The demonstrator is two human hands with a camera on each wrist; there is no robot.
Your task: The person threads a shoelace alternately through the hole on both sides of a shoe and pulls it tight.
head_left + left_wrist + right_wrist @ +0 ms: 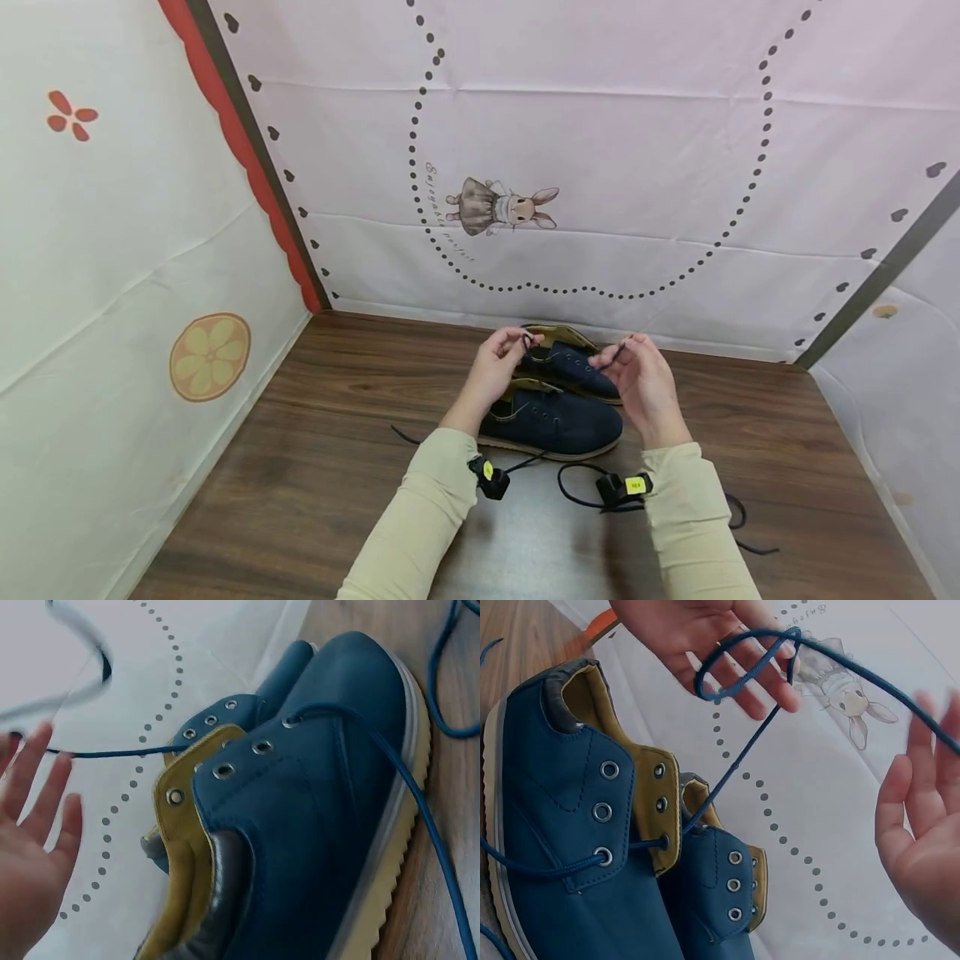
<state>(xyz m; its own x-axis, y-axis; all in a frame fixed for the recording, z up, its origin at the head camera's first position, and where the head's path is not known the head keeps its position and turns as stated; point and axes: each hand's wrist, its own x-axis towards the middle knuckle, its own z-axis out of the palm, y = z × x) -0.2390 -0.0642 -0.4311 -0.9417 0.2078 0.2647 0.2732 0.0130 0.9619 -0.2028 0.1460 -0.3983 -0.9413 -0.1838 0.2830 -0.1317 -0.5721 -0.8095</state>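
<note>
Your beige sleeves (420, 517) are spanning the brown wood-grain table (300, 475), where a slack dark cord (756, 549) is lying near you. Beyond it, you appear to be lacing the nearer navy low-cut shoe with a mustard lining (570, 425), which is standing upright: a thin navy cord lace (547, 871) is running through its lowest metal eyelets (602, 857), while the upper pairs are sitting bare. Above, your left hand (491, 362) is pinching that lace, a loop hanging at its fingertips, the outer fingers standing apart; your right hand (647, 383) is pinching a further stretch, palm facing inward. The next move is probably calling for clearing that loop, finding the lace's tip and feeding it into a bare eyelet. Farther back, the matching navy shoe (573, 362) is standing alongside, its visible eyelets unlaced, before a white printed sheet (622, 192).
</note>
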